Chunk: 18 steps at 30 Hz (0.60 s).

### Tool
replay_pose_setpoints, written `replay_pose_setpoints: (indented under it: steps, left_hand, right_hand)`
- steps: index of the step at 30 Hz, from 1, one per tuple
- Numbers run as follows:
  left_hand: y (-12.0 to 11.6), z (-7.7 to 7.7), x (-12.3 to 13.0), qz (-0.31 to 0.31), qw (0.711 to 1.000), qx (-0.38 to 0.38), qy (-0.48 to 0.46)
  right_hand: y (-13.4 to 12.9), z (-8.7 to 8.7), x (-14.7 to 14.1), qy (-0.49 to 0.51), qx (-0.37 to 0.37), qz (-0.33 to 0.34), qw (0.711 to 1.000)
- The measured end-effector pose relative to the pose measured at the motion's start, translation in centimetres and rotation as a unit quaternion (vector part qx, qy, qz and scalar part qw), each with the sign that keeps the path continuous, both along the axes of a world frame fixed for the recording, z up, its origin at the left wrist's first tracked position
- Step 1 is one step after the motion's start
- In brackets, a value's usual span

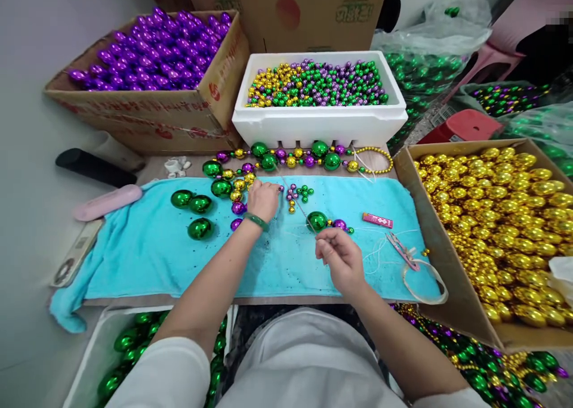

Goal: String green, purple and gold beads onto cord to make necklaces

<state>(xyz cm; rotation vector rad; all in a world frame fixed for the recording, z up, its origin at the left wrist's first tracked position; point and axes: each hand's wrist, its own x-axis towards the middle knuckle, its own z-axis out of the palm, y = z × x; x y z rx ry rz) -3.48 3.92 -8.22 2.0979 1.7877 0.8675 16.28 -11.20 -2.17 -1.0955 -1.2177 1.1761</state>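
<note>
My left hand (pixel 263 200), with a green bangle (pixel 256 221) at its wrist, is closed at the small loose beads, its fingertips at a small purple bead (pixel 281 188). Just right of it lie small purple, green and gold beads (pixel 292 194) on the blue towel (pixel 286 271). My right hand (pixel 339 256) pinches a thin needle-like rod (pixel 301 210) that slants up to the left. Beyond its fingers rest a large green bead (pixel 317 221) and a purple bead (pixel 339 225) in a row. Larger gold and purple beads (pixel 239 207) lie partly behind my left hand.
Three large green beads (pixel 200 228) sit at left. A beaded strand (pixel 332 161) runs along the back, before a white foam box (pixel 317 124). Pink snips (pixel 403 252), a small pink box (pixel 377 220) and a tape ring (pixel 441 294) lie right, beside a carton of gold beads (pixel 452 265).
</note>
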Motion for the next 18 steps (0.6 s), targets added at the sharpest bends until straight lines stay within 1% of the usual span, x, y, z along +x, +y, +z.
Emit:
replay_pose_setpoints:
  steps: [4, 7, 9, 10, 11, 12, 13, 15, 16, 17, 18]
  left_hand:
    - [2.0, -0.5, 0.8, 0.011, 1.000, -0.011, 0.001]
    - [2.5, 0.0, 1.2, 0.018, 1.000, -0.007, -0.022]
    - [2.3, 1.0, 1.3, 0.030, 0.997, 0.011, -0.075]
    - [1.9, 1.7, 1.2, 0.037, 0.991, 0.012, -0.127]
    - [1.3, 2.5, 1.1, 0.041, 0.979, 0.004, -0.199]
    - [0.6, 3.3, 1.0, 0.041, 0.957, -0.018, -0.285]
    - [-0.2, 4.1, 0.9, 0.034, 0.924, -0.053, -0.376]
    - [-2.0, 5.6, 0.5, 0.011, 0.835, -0.137, -0.533]
    - [-2.9, 6.1, 0.3, 0.002, 0.791, -0.172, -0.587]
    - [-3.7, 6.6, 0.1, -0.004, 0.757, -0.199, -0.622]
    - [-4.4, 7.0, -0.1, -0.005, 0.734, -0.216, -0.644]
  right_hand:
    - [-0.1, -0.9, 1.6, 0.008, -0.028, -0.025, 0.999]
    - [-0.5, -1.5, 2.0, 0.010, -0.038, -0.033, 0.999]
    - [-0.6, -1.9, 2.2, 0.007, -0.046, -0.038, 0.998]
    - [-0.6, -2.1, 2.2, 0.006, -0.050, -0.041, 0.998]
    - [-0.6, -2.2, 2.3, 0.005, -0.055, -0.044, 0.998]
    - [-0.6, -2.3, 2.3, 0.004, -0.059, -0.048, 0.997]
    - [-0.6, -2.4, 2.4, 0.004, -0.062, -0.051, 0.997]
    - [-0.5, -2.7, 2.5, 0.000, -0.067, -0.053, 0.996]
    - [-0.5, -2.8, 2.5, -0.004, -0.068, -0.052, 0.996]
    - [-0.5, -2.9, 2.5, -0.009, -0.069, -0.048, 0.996]
    - [-0.5, -3.1, 2.5, -0.014, -0.070, -0.042, 0.997]
